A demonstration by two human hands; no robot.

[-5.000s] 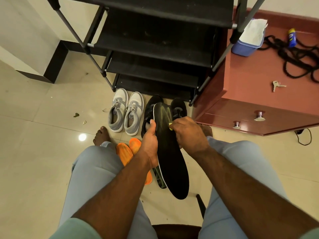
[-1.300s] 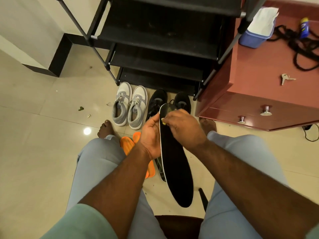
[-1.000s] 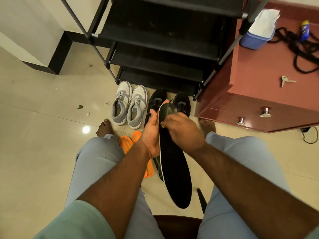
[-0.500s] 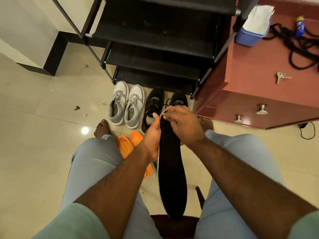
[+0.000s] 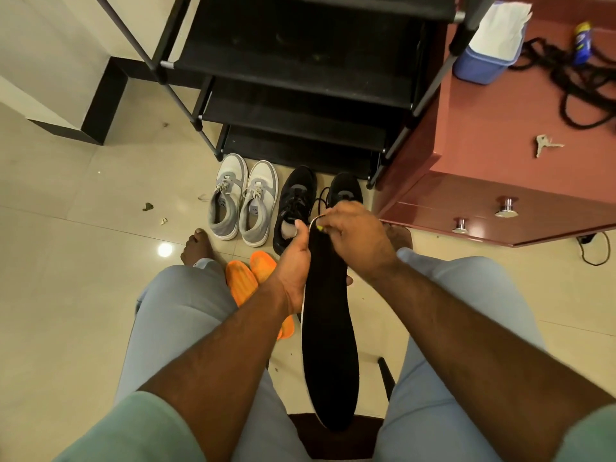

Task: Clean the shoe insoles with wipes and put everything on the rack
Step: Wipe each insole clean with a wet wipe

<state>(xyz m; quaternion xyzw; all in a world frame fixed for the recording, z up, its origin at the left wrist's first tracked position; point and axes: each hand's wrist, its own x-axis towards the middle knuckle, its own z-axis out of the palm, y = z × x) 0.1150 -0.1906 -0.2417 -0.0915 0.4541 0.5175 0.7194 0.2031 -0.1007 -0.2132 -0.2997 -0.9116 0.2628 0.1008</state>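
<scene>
Left hand [image 5: 293, 261] grips black insole [image 5: 328, 335] edge; right hand [image 5: 353, 238] pinches its toe end. Could slip onto orange insoles [image 5: 248, 278] below if either grip loosens.

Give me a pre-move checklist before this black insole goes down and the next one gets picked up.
1. Black insole held firmly: ok, left hand grips its edge, right hand pinches the far end.
2. Wipe in hand: cannot tell, hidden under the right fingers.
3. Insole surface clean: cannot tell, too dark.
4. Orange insoles within reach: ok, on the floor by the left knee.
5. Rack shelves free: ok, none visibly occupied.
6. Shoes racked: not ok, grey sneakers and black sneakers remain on the floor.
</scene>
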